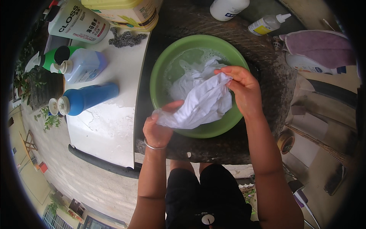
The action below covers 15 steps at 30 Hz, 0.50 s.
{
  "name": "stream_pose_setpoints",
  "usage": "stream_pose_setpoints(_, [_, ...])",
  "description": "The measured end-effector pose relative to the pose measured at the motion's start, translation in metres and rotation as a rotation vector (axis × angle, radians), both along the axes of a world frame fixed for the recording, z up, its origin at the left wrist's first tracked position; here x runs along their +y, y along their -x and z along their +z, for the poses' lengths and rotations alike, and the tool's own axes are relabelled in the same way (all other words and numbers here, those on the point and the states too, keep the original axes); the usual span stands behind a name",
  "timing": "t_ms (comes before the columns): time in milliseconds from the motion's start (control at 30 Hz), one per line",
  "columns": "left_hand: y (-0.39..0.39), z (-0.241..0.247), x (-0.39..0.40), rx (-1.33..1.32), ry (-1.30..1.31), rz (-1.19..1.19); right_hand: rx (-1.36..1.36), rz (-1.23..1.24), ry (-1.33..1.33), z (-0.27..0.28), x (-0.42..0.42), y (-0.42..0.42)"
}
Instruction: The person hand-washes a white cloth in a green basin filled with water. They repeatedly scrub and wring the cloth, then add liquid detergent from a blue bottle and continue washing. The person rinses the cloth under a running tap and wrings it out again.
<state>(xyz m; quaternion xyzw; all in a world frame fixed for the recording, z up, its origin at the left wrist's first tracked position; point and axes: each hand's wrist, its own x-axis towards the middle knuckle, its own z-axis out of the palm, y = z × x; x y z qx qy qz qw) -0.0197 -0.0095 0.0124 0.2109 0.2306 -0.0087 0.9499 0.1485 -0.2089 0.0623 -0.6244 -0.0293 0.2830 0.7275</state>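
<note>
A wet white cloth [197, 100] is stretched between my two hands, over a green plastic basin [211, 134]. My left hand [160, 126], with a metal bangle at its wrist, grips the cloth's lower left end at the basin's near left rim. At the basin's right side, my right hand [243, 86] pinches the upper right edge between thumb and fingers. Part of the cloth lies bunched in sudsy water [188, 55] inside the basin. What kind of garment or linen it is, I cannot tell.
On the white board [114, 126] at left stand a blue bottle with its cap open [91, 97], a clear pump bottle [85, 65], larger containers and a steel wool scourer [125, 38]. Beyond the basin are a white bottle [228, 8] and a nozzle bottle [266, 25]. A purple cloth [320, 47] hangs at right.
</note>
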Motion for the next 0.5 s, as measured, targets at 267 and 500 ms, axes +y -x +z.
stream_pose_setpoints(267, [-0.006,0.021,-0.027,0.238,-0.329,-0.21,-0.248,-0.097,0.388,-0.009,0.016,0.049])
stream_pose_setpoints(500, [-0.002,0.031,-0.033,0.035,-0.722,-0.282,-0.004,-0.013,0.369,-0.024,0.02,0.093])
